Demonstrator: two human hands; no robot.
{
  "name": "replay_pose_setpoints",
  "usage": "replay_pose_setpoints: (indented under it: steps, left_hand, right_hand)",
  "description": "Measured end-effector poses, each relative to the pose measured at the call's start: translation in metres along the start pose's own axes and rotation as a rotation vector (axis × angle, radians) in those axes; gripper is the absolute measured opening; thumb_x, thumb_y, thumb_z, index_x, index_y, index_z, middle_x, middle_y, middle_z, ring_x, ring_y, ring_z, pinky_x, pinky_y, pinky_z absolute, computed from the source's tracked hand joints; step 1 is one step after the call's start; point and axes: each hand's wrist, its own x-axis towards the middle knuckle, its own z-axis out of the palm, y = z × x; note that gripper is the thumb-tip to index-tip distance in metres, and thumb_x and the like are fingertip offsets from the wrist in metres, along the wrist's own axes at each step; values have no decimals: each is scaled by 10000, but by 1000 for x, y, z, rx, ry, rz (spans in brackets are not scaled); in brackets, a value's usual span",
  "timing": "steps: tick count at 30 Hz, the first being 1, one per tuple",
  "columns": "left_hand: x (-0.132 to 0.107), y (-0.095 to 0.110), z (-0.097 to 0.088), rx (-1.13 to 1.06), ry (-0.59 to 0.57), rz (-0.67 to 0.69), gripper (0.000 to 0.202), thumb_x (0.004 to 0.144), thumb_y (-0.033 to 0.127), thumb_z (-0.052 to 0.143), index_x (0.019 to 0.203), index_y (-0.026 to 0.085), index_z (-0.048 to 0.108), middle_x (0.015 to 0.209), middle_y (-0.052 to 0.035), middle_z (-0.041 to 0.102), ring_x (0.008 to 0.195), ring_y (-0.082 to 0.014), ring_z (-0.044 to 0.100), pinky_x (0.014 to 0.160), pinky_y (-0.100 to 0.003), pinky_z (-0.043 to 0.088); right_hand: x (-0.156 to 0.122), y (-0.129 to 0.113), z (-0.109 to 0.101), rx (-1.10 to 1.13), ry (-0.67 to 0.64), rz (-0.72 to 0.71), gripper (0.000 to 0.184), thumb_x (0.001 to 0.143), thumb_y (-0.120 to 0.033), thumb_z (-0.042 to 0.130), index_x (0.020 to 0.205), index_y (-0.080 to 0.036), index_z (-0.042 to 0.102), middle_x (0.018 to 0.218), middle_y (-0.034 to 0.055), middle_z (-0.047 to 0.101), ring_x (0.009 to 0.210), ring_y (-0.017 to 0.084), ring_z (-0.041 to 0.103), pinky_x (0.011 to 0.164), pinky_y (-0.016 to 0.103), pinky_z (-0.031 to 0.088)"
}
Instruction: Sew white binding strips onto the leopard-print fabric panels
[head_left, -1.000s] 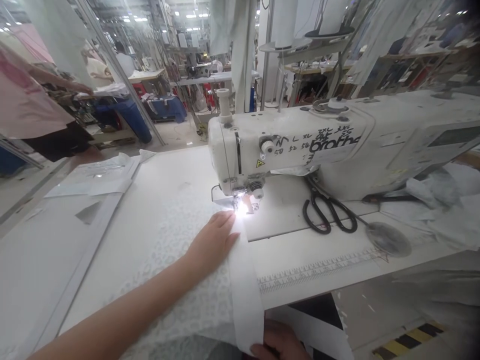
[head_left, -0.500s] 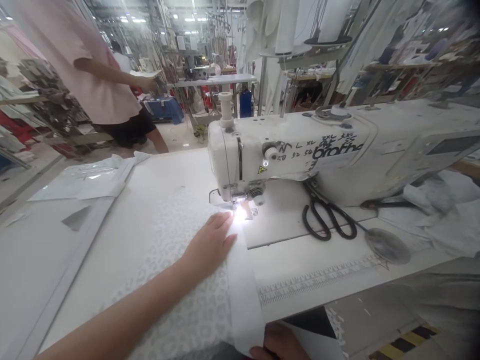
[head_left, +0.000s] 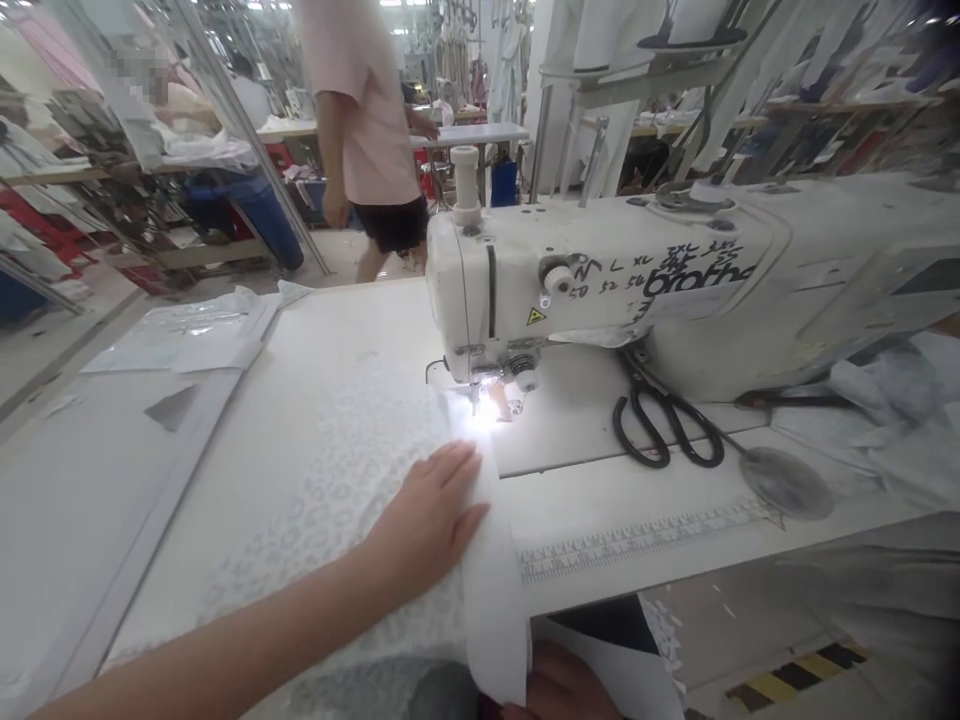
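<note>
My left hand (head_left: 435,515) lies flat, fingers stretched out, on pale leopard-print fabric (head_left: 337,470) and the edge of a white strip (head_left: 495,590). Its fingertips rest just in front of the lit needle area of a white sewing machine (head_left: 480,290). The strip runs from under the presser foot toward me and hangs over the table's front edge. Low in the view, my right hand (head_left: 570,685) is closed at the strip's near end. Its lower part is cut off by the frame.
Black-handled scissors (head_left: 667,430) lie under the machine arm, beside a round grey disc (head_left: 787,483). A printed ruler (head_left: 645,540) runs along the front edge. Plastic-covered papers (head_left: 172,330) lie at left. Crumpled white fabric (head_left: 892,410) is at right. A person in pink (head_left: 375,110) stands beyond the table.
My left hand has come back toward me, away from the needle. The person in pink has moved right in the view. The camera view has shifted slightly.
</note>
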Motion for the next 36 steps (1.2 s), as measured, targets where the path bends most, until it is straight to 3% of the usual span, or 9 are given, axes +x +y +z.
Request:
replay_pose_setpoints:
  steps: [4,11,14,17,21,26,36]
  left_hand:
    - [17,-14,-2,21,9,-22,443,900,333,379,1304,154,398,1385,-97,403,1300,-246,318,1072,-453,307]
    - [56,-40,-11,21,40,0,439,891,351,382,1265,131,444,1331,-118,452,1264,-236,364,1069,-416,300]
    - [43,-35,-14,38,30,-41,502,889,406,378,1320,148,381,1398,-111,375,1325,-253,271,1085,-445,260]
    - [11,-28,-18,55,15,-163,588,889,487,347,1389,186,276,1463,-86,275,1364,-265,180,1083,-483,249]
    - [-21,-38,-19,103,16,-284,596,893,505,309,1374,154,317,1460,-95,284,1362,-266,189,1091,-470,232]
    - [-19,-57,-15,170,39,-320,585,903,483,297,1374,137,316,1458,-95,290,1361,-264,191,1092,-466,221]
    - [-8,-61,-17,195,26,-296,592,907,479,276,1368,112,328,1450,-96,307,1362,-252,188,1100,-441,209]
  right_hand:
    - [11,-12,-9,40,25,84,230,896,-274,460,911,-188,673,834,89,659,758,191,603,670,271,503]
    - [25,-34,-21,291,261,165,210,898,-243,461,792,-176,630,725,50,607,672,151,571,599,241,469]
    - [19,-38,-21,352,311,229,189,891,-238,481,776,-174,616,735,41,597,699,154,566,642,257,466]
    - [14,-43,-22,381,320,298,182,886,-230,490,764,-172,611,740,36,582,697,149,558,632,254,453]
    - [13,-49,-24,394,342,342,184,876,-225,501,731,-168,598,731,33,573,686,143,549,626,252,442]
    - [15,-53,-26,389,353,357,180,866,-220,506,710,-169,579,717,28,578,669,140,547,613,250,436]
    - [17,-51,-24,361,336,339,175,860,-200,498,697,-172,556,728,29,590,678,137,556,626,251,446]
